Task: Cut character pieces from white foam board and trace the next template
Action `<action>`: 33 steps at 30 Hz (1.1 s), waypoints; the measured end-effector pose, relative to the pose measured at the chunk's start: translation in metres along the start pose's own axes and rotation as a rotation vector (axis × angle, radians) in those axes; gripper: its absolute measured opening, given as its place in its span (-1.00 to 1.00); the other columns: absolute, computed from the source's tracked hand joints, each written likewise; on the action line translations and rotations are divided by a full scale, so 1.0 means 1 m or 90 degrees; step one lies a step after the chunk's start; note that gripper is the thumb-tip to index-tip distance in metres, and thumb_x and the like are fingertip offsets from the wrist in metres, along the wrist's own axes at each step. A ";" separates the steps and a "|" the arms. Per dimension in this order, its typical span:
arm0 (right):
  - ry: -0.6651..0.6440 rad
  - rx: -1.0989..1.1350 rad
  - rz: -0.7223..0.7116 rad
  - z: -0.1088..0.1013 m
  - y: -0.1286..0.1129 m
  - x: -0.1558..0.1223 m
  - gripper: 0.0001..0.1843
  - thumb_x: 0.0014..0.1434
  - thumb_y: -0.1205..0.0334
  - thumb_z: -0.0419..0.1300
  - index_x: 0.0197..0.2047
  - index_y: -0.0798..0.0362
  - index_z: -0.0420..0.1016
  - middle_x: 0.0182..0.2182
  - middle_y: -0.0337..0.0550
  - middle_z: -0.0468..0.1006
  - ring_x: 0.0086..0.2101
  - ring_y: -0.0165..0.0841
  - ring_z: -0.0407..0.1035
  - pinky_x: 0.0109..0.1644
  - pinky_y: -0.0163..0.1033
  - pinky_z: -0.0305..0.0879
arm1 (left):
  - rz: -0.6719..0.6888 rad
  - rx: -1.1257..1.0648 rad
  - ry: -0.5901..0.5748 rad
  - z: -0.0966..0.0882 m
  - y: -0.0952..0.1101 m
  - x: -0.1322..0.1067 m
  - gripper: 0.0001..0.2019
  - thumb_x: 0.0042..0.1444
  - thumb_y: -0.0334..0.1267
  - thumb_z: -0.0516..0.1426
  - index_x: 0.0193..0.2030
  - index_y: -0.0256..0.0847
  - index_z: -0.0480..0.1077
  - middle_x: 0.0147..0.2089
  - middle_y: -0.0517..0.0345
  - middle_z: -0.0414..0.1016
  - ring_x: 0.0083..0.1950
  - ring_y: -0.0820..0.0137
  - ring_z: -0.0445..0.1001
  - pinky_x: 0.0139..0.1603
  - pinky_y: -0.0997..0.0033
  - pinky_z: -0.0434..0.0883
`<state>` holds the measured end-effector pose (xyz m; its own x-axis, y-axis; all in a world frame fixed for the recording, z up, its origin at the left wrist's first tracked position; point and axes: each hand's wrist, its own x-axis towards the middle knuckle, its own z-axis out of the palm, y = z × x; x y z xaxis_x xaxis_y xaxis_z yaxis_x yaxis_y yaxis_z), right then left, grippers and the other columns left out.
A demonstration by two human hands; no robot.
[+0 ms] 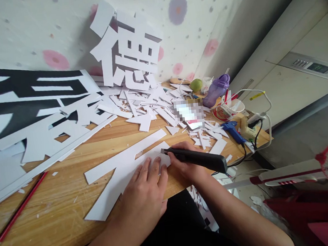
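My left hand [148, 188] lies on a white foam-board cutout [110, 196], fingers stretched out and pressing on its surface near the table's front edge. My right hand [187, 167] grips a black-handled knife [199, 158], its short metal blade pointing left at the board just beyond my left fingertips. The cutout has long strips and a narrow slot near the blade. How deep the blade sits in the board I cannot make out.
White offcuts [143, 119] are heaped at the back, below a cut-out character [134, 50] leaning on the wall. Lettered sheets [34, 97] cover the left. A red pencil-like stick [23, 208], purple bottle [216, 91], paper tub [228, 109] and blue glue gun [234, 131] lie around.
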<state>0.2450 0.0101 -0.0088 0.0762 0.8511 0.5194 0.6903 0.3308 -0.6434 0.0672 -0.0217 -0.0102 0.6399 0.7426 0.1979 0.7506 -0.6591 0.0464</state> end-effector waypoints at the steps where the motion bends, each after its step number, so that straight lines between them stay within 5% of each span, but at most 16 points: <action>1: -0.003 -0.012 0.002 -0.001 -0.001 0.000 -0.90 0.10 0.16 0.25 -0.32 -0.01 0.48 -0.46 -0.20 0.62 -0.46 -0.32 0.53 -0.33 -0.25 0.46 | -0.003 0.000 -0.001 0.000 0.000 0.000 -0.26 -0.08 -0.02 0.32 0.25 -0.29 0.37 0.37 -0.22 0.27 0.34 -0.09 0.26 0.32 -0.03 0.29; 33: -0.024 -0.036 -0.016 -0.008 -0.002 -0.012 -0.93 0.08 0.19 0.23 -0.40 -0.05 0.42 -0.56 -0.25 0.56 -0.53 -0.34 0.48 -0.43 -0.27 0.40 | -0.006 0.002 -0.019 -0.003 0.001 0.001 -0.30 -0.01 -0.11 0.26 0.29 -0.29 0.31 0.39 -0.21 0.23 0.37 -0.05 0.22 0.32 -0.04 0.26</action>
<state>0.2484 -0.0040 -0.0091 0.0314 0.8580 0.5127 0.7311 0.3301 -0.5971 0.0677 -0.0220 -0.0076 0.6380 0.7516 0.1674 0.7567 -0.6522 0.0446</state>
